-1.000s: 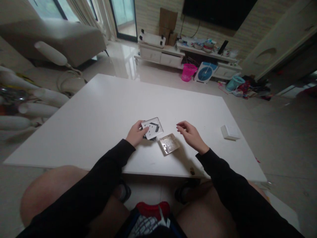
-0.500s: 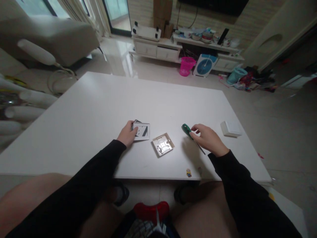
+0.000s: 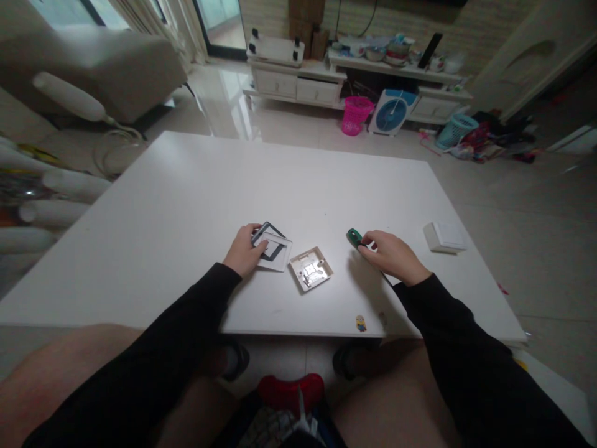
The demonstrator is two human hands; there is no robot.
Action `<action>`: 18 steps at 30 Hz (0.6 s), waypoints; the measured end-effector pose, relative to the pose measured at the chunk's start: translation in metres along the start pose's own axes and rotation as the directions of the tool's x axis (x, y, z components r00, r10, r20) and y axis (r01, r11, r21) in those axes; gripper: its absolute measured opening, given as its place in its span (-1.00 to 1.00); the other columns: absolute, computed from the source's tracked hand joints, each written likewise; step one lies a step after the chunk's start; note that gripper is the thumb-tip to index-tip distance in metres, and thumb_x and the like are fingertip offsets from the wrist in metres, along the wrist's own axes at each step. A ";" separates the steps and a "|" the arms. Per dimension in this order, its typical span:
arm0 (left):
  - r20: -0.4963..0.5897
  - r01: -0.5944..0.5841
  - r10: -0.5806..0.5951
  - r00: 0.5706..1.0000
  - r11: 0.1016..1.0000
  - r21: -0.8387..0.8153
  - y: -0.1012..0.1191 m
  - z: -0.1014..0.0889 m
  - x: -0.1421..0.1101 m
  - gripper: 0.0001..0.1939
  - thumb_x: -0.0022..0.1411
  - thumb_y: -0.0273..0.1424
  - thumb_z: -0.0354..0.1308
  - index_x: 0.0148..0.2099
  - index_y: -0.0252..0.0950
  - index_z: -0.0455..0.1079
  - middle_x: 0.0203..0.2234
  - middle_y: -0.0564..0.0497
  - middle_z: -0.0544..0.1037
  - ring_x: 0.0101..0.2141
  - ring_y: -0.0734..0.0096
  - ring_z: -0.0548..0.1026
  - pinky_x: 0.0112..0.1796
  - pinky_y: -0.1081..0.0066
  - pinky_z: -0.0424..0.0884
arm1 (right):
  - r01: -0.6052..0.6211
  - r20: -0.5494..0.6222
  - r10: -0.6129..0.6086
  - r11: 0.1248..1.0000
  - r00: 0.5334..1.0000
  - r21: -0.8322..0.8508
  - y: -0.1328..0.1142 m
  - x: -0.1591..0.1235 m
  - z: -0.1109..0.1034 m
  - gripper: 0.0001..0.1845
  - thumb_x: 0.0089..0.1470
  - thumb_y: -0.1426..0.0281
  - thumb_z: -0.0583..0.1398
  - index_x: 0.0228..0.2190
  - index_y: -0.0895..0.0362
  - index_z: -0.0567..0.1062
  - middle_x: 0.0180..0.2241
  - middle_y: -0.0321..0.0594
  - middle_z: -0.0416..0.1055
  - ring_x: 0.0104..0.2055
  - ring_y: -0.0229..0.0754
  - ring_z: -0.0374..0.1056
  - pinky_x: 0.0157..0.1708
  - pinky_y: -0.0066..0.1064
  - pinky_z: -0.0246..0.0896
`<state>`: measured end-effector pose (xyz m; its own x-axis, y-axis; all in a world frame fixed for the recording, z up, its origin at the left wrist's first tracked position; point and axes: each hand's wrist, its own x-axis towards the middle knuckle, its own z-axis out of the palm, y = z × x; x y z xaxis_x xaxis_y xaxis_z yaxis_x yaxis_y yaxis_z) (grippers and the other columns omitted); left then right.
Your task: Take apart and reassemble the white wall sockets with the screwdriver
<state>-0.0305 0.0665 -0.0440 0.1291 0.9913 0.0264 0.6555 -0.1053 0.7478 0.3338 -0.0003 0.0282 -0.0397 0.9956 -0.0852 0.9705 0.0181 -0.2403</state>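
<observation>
My left hand [image 3: 245, 250] is closed on a white faceplate frame [image 3: 278, 264], thumb on top. A dark-edged plate [image 3: 276, 231] is held with it, the two overlapping at different angles. Just right of them an open, shallow white switch box [image 3: 311, 269] lies on the table, with small metal-looking pieces inside that I cannot make out clearly. Further right, my right hand [image 3: 389, 254] is closed around a screwdriver [image 3: 354, 237]. Its green handle sticks out past the fingers to the upper left; the thin shaft runs back under the hand toward the wrist.
A closed white box-shaped switch unit [image 3: 444, 238] sits near the right edge of the white table [image 3: 298, 186]. A small cartoon sticker [image 3: 360, 323] is by the front edge. Beyond the table are a pink basket [image 3: 356, 116] and a blue fan [image 3: 392, 113].
The faceplate frame and the dark-edged plate in my left hand have turned and fanned apart, showing more of the dark edge. My right hand keeps the screwdriver, its shaft now less visible.
</observation>
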 end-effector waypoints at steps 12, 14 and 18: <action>0.111 0.219 -0.193 0.975 0.917 -0.334 0.005 -0.007 0.006 -0.63 0.08 -0.15 0.12 -0.19 -0.31 0.50 -0.36 -0.03 0.53 -0.35 0.24 0.47 -0.34 0.33 0.40 | 0.034 -0.008 -0.034 0.999 0.999 0.015 0.000 0.000 0.004 -0.84 0.15 0.29 0.18 -0.32 0.08 0.54 -0.32 -0.14 0.55 -0.33 -0.10 0.39 -0.36 -0.31 0.13; 0.117 0.228 -0.199 0.973 0.906 -0.357 0.003 -0.006 0.007 -0.67 0.01 -0.20 0.15 -0.23 -0.31 0.50 -0.39 -0.02 0.54 -0.37 0.25 0.47 -0.35 0.33 0.40 | 0.028 -0.001 -0.028 1.000 1.000 0.006 0.000 0.000 0.003 -0.83 0.16 0.28 0.18 -0.32 0.08 0.54 -0.31 -0.14 0.55 -0.34 -0.10 0.38 -0.36 -0.31 0.12; 0.089 0.198 -0.177 0.980 0.908 -0.369 0.001 -0.004 0.007 -0.71 -0.02 -0.24 0.16 -0.27 -0.30 0.51 -0.41 -0.01 0.56 -0.36 0.24 0.49 -0.34 0.34 0.39 | 0.015 0.016 -0.015 1.000 1.000 -0.003 -0.001 -0.001 0.002 -0.83 0.16 0.27 0.18 -0.32 0.08 0.53 -0.31 -0.14 0.55 -0.32 -0.09 0.40 -0.36 -0.30 0.11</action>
<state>-0.0320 0.0739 -0.0403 0.0769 0.9831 -0.1660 0.3463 0.1298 0.9291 0.3320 -0.0011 0.0269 -0.0578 0.9936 -0.0969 0.9706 0.0332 -0.2385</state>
